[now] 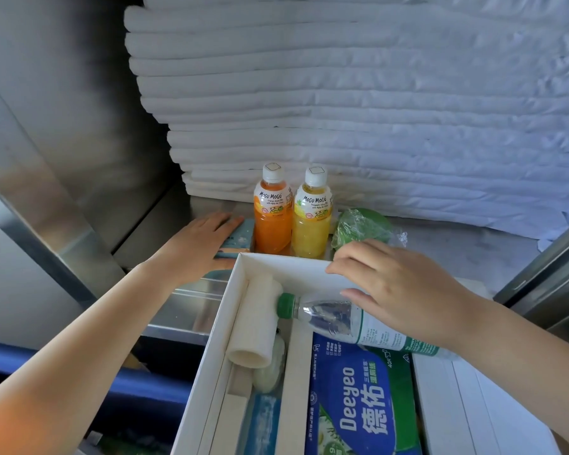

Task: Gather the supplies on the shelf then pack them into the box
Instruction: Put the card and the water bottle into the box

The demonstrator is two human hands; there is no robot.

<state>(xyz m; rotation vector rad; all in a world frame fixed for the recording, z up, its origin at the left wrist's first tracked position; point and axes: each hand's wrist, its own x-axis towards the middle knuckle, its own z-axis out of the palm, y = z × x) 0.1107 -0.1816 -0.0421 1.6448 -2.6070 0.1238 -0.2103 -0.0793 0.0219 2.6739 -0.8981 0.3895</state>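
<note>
A white box (211, 349) sits against the front of the steel shelf (457, 244). Inside it lie a clear water bottle (339, 318) with a green cap, a white roll (255, 323), a blue Deeyeo wipes pack (355, 408) and a small light-blue packet (263, 421). My right hand (404, 287) rests on the water bottle with its fingers loosely bent over it. My left hand (197, 244) lies flat on a light-blue packet (239, 241) on the shelf, left of the box. Behind the box stand an orange juice bottle (273, 215) and a yellow juice bottle (312, 218). A green wrapped item (362, 228) lies beside them.
A tall stack of folded white linen (342, 93) fills the back of the shelf. Steel shelf walls rise on the left (63, 126) and a metal frame edge on the right (555, 267). A blue bar (79, 366) runs below the shelf at lower left.
</note>
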